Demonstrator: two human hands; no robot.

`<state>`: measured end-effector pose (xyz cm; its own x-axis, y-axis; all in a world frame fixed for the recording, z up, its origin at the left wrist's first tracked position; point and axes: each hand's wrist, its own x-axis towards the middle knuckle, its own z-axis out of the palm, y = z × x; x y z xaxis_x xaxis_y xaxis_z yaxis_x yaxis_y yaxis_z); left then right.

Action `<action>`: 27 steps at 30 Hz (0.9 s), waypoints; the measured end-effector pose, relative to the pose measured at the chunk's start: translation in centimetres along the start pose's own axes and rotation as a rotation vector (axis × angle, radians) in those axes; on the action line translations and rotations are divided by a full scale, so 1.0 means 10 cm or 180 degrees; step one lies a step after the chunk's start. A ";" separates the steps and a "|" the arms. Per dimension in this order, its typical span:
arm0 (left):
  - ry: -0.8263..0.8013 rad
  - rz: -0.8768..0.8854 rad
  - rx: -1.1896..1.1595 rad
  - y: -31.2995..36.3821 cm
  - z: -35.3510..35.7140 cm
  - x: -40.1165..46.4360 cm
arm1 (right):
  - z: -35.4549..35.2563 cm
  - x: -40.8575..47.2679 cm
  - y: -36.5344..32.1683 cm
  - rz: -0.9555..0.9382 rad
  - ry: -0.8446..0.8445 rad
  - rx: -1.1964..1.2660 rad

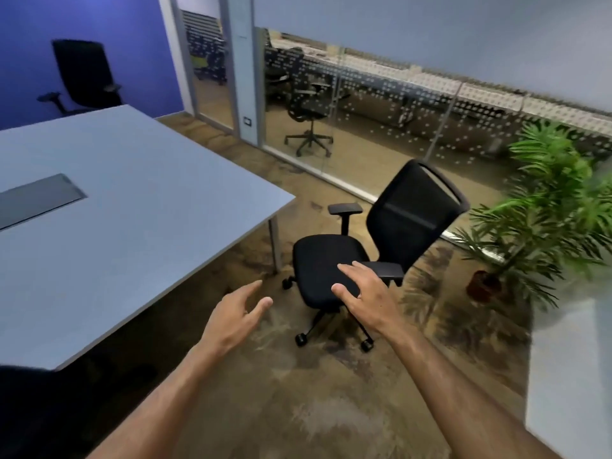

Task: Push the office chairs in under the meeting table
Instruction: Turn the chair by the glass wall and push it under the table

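A black office chair (410, 220) with a mesh back and armrests stands on the carpet just off the near right corner of the grey meeting table (139, 207), turned toward the table. Its seat lies outside the table edge. My right hand (367, 293) is open above the seat's front, close to the near armrest, touching nothing that I can see. My left hand (236, 314) is open in the air between the table edge and the chair. A second black chair (84, 74) stands at the table's far side against the blue wall.
A potted palm (546, 207) stands right of the chair. A glass partition (364, 104) runs behind it, with another chair beyond the glass. A pale wall or cabinet (569, 376) sits at the near right. A table leg (275, 246) stands next to the chair's base.
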<state>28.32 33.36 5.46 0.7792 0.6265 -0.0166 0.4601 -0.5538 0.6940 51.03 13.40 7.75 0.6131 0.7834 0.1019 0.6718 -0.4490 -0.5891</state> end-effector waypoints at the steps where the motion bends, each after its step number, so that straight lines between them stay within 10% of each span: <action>1: -0.0079 0.0082 0.0003 0.20 0.21 0.17 | -0.17 0.03 0.27 0.0107 0.0043 0.0024; 11: -0.0701 0.0716 0.0327 1.16 1.60 1.71 | -0.80 0.34 1.81 0.0743 0.0358 -0.0039; 27: -0.1338 0.1036 0.0754 0.98 3.73 4.14 | 0.50 1.78 3.73 0.1441 -0.0063 0.0527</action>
<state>81.03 33.41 -15.27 0.9763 0.1588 -0.1472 0.2135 -0.8193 0.5321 84.90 12.73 -16.41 0.8196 0.5338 -0.2084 0.2631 -0.6737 -0.6906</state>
